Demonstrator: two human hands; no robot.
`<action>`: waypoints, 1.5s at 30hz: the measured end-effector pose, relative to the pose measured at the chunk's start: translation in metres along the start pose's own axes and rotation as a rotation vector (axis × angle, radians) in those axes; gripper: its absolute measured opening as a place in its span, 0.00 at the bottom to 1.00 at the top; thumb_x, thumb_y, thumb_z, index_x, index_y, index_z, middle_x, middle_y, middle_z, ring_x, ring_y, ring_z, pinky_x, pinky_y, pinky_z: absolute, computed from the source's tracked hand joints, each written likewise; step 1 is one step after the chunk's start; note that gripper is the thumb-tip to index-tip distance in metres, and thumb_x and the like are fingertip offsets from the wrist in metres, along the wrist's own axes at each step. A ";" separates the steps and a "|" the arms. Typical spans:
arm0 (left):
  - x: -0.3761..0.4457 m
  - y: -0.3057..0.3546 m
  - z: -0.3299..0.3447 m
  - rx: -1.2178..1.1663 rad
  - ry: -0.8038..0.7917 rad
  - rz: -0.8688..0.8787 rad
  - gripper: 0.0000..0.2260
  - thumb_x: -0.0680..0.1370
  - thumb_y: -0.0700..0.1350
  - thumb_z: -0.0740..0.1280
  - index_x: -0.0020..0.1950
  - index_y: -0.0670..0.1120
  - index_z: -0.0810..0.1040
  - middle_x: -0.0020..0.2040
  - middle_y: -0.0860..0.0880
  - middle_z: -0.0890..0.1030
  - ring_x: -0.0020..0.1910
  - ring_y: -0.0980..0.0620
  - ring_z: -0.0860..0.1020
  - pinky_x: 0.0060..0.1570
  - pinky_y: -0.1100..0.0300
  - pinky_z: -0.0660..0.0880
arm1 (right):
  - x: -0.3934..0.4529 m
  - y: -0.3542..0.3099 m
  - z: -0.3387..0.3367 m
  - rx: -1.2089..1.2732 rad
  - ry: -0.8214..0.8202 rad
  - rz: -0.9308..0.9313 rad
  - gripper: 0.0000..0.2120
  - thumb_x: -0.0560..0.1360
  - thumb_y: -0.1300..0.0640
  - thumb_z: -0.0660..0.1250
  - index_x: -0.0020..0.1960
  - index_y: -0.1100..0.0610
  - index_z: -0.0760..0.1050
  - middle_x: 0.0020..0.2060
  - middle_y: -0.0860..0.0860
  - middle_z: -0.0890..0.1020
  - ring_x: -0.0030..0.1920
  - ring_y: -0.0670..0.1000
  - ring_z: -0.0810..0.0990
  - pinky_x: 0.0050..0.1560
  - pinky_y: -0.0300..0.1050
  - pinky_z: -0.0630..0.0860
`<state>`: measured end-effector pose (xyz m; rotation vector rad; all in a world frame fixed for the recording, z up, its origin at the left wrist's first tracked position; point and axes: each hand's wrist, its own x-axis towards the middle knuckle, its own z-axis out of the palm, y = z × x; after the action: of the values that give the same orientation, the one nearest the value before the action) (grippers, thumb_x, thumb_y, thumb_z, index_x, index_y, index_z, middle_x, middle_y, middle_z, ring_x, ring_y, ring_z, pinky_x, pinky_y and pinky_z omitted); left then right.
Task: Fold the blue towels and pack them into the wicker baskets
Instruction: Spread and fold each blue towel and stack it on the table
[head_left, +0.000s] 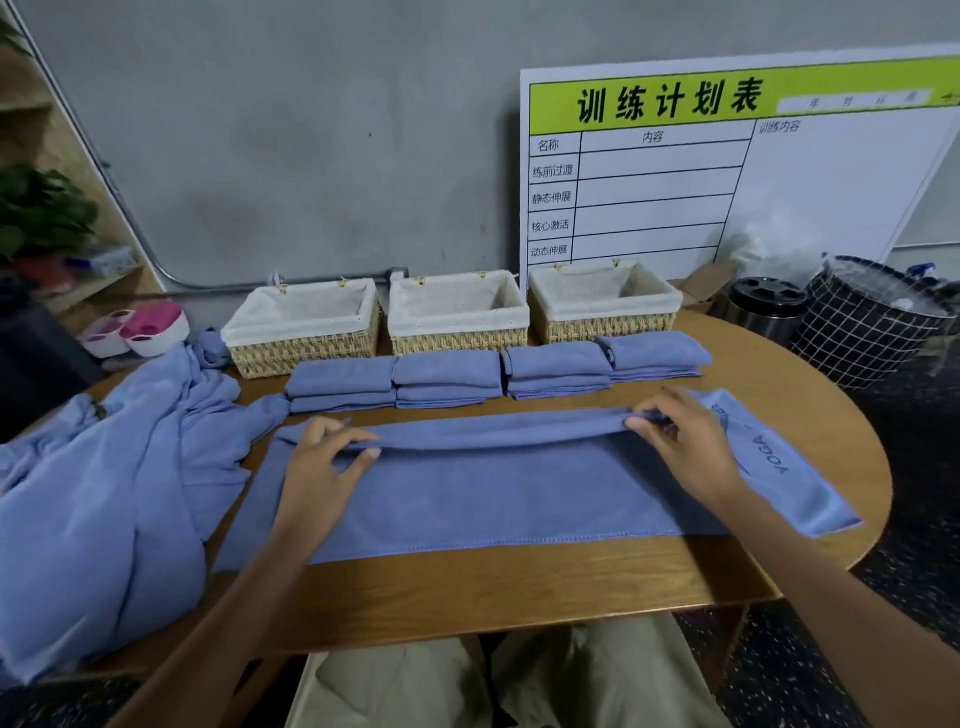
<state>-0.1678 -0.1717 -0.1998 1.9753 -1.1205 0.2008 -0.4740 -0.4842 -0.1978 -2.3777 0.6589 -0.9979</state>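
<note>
A long blue towel (493, 493) lies spread across the wooden table (467, 592), its far edge lifted into a fold. My left hand (322, 462) pinches that fold near its left end. My right hand (680, 436) pinches it near the right end, beside the printed "YOGA" mark. Behind the towel sits a row of folded blue towels (447, 376). Three wicker baskets with white liners stand at the back: left (306, 345), middle (457, 338), right (605, 325). All three look empty. A heap of unfolded blue towels (104, 493) covers the table's left side.
A white training-plan board (727, 171) leans on the wall behind the right basket. A black checked hamper (872, 327) and a dark round bin (763, 306) stand at the right. Pink and white tubs (140, 327) and a plant (41, 213) are at the left.
</note>
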 end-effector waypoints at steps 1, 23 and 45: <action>-0.009 -0.001 -0.003 0.002 -0.018 0.005 0.04 0.78 0.44 0.71 0.52 0.51 0.82 0.48 0.51 0.73 0.48 0.58 0.74 0.48 0.67 0.70 | -0.011 -0.002 -0.005 -0.005 -0.017 -0.007 0.03 0.77 0.55 0.70 0.46 0.50 0.76 0.44 0.42 0.75 0.45 0.42 0.76 0.43 0.30 0.69; -0.059 -0.007 -0.010 0.014 -0.109 -0.037 0.13 0.73 0.41 0.77 0.38 0.51 0.74 0.43 0.52 0.75 0.43 0.57 0.77 0.46 0.64 0.73 | -0.080 -0.021 -0.013 -0.257 -0.089 0.053 0.02 0.76 0.54 0.73 0.44 0.50 0.81 0.46 0.42 0.79 0.42 0.48 0.80 0.36 0.44 0.73; -0.079 -0.027 -0.034 0.487 0.011 0.216 0.15 0.77 0.60 0.59 0.44 0.57 0.83 0.44 0.61 0.81 0.40 0.52 0.75 0.40 0.53 0.72 | -0.094 -0.006 -0.034 -0.715 -0.022 -0.071 0.20 0.74 0.37 0.57 0.45 0.43 0.85 0.46 0.43 0.84 0.44 0.56 0.78 0.42 0.50 0.66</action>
<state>-0.1854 -0.0894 -0.2332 2.2611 -1.3732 0.6499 -0.5557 -0.4321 -0.2214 -3.0301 1.0672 -0.8535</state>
